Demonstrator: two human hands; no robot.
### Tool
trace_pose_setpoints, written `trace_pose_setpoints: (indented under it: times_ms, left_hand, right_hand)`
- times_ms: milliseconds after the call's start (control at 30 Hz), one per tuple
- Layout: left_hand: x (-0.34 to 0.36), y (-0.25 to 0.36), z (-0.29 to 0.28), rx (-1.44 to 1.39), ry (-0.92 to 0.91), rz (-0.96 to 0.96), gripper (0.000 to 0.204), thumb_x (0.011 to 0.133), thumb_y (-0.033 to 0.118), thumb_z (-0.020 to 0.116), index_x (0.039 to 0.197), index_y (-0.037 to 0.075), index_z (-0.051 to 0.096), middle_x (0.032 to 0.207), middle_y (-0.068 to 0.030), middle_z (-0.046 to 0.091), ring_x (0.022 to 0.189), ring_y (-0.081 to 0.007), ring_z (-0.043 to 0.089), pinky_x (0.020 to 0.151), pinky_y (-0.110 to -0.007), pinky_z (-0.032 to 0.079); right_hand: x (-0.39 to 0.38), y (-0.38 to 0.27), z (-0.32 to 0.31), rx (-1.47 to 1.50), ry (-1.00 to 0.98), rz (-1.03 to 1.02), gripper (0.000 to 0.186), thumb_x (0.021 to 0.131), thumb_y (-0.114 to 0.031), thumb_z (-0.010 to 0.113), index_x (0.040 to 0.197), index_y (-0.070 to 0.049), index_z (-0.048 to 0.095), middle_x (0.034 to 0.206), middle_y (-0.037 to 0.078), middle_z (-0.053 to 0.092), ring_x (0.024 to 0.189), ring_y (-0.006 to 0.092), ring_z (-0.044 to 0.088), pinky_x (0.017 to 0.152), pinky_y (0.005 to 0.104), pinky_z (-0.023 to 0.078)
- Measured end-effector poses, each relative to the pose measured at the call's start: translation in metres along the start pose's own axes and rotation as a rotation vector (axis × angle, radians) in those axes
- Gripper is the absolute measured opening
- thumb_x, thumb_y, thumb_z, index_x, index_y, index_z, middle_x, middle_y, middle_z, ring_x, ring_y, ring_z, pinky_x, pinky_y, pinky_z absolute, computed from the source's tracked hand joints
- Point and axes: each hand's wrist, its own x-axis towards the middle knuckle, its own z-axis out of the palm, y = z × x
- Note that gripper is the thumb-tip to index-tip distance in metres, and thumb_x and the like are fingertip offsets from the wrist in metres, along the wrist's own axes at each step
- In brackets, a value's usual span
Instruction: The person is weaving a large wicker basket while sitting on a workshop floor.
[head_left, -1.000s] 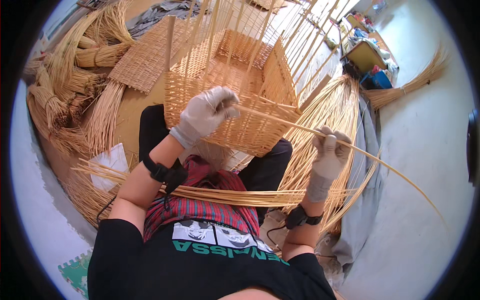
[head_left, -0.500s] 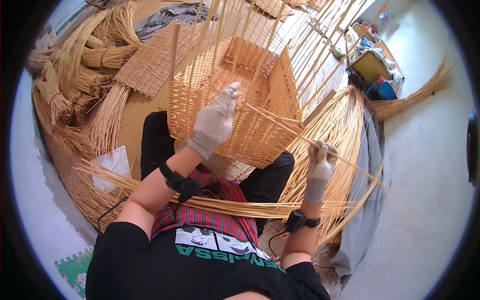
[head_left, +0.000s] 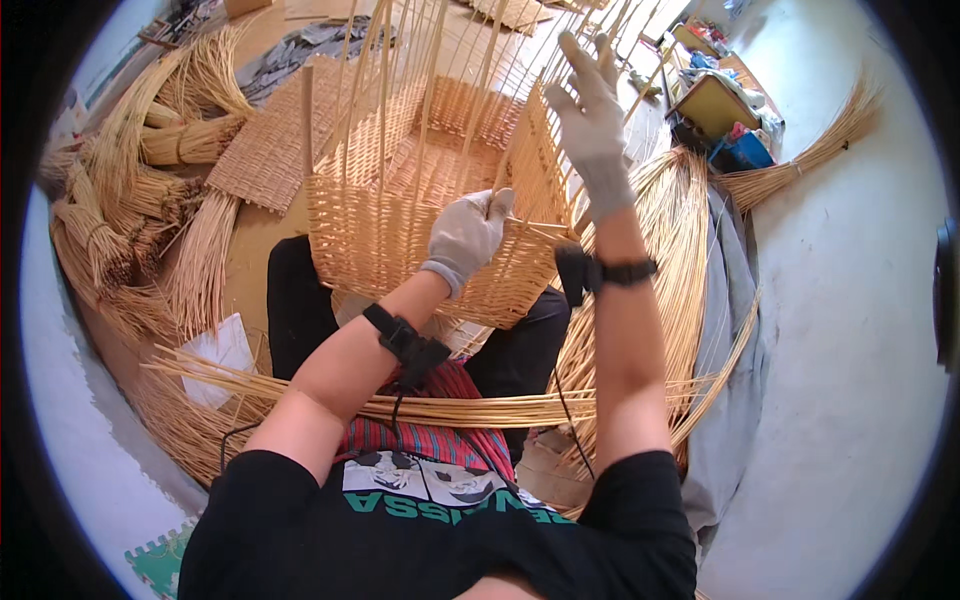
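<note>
A half-woven wicker basket (head_left: 390, 228), with tall upright stakes (head_left: 432, 95) rising from its walls, rests across my legs. At the near wall's top edge, my left hand (head_left: 468, 238), in a pale work glove, is closed on the basket, thumb up and fingers against the weave. Just right of that thumb, a loose wicker rod (head_left: 542, 228) runs along the edge toward the right corner. My right hand (head_left: 592, 120), gloved too, is raised beside the right-hand stakes with its fingers spread. The right wrist and forearm cover part of that corner.
Loose wicker rods (head_left: 655, 270) lie in a heap on the right, by a grey cloth (head_left: 722, 300). More rods (head_left: 480, 411) cross my lap. On the left are tied wicker bundles (head_left: 185, 142) and a woven panel (head_left: 265, 150). A cluttered yellowish table (head_left: 710, 105) stands far right.
My right hand has left the rod it held out to the right and moved up and away to the stakes, opening. My left hand has shifted lower and right, closing on the basket edge.
</note>
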Motion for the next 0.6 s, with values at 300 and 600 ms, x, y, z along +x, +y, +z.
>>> trace_pose_setpoints:
  times_ms: [300, 600]
  left_hand:
    - [0.006, 0.009, -0.007, -0.033, -0.187, -0.216, 0.053, 0.109, 0.054, 0.058, 0.108, 0.003, 0.074, 0.077, -0.0161, 0.073, 0.066, -0.0270, 0.074, 0.062, -0.041, 0.057]
    - [-0.001, 0.022, -0.009, -0.235, -0.166, -0.263, 0.055, 0.108, 0.053, 0.060, 0.116, 0.001, 0.073, 0.080, -0.0088, 0.074, 0.064, -0.0187, 0.077, 0.054, -0.033, 0.062]
  right_hand:
    - [-0.131, -0.032, 0.003, 0.064, 0.229, 0.300, 0.054, 0.118, -0.038, 0.041, 0.161, -0.006, 0.041, 0.111, 0.003, 0.069, 0.081, 0.0127, 0.062, 0.075, 0.0269, 0.054]
    - [-0.006, 0.040, 0.039, 0.952, 0.523, 0.941, 0.060, 0.115, -0.045, 0.043, 0.160, -0.008, 0.034, 0.110, 0.006, 0.061, 0.078, 0.0091, 0.050, 0.068, 0.0275, 0.046]
